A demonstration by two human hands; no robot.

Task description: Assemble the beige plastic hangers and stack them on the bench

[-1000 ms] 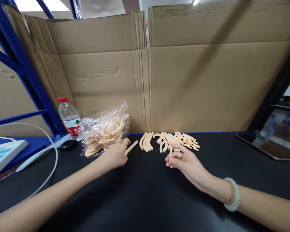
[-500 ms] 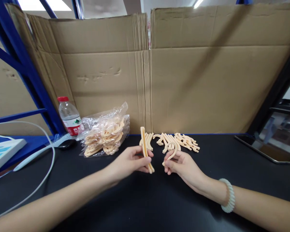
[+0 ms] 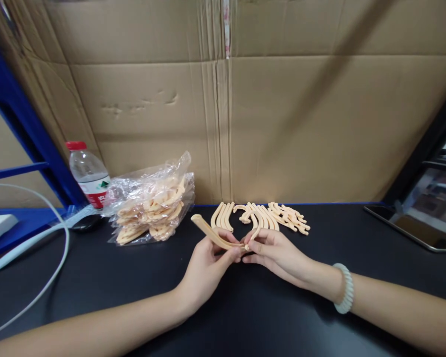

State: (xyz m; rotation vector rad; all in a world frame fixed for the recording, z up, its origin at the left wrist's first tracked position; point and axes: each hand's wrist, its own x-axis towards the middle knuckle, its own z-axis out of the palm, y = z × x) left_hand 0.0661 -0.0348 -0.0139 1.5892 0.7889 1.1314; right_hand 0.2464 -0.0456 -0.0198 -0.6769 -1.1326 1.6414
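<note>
A curved peach strip (image 3: 213, 232) was pinched between thumb and fingertips of the left hand (image 3: 208, 263), just above the black table (image 3: 245, 317). Its end was touched by a hooked piece (image 3: 253, 237) pinched in the right hand (image 3: 275, 253). Loose pieces (image 3: 286, 217) were laid just behind.

**Site: small-parts bench, workshop or factory floor**

A black bench top (image 3: 245, 317) is being screened at the back by flattened cardboard sheets (image 3: 301, 124) and is being flanked by blue steel racking (image 3: 18, 124). Identical peach plastic pieces (image 3: 278, 217) are being kept in sorted rows, and more are being stored in a clear bag (image 3: 148, 208). A water bottle (image 3: 87, 173) and a tablet (image 3: 412, 229) are being kept at the edges, as at a personal work station.
</note>
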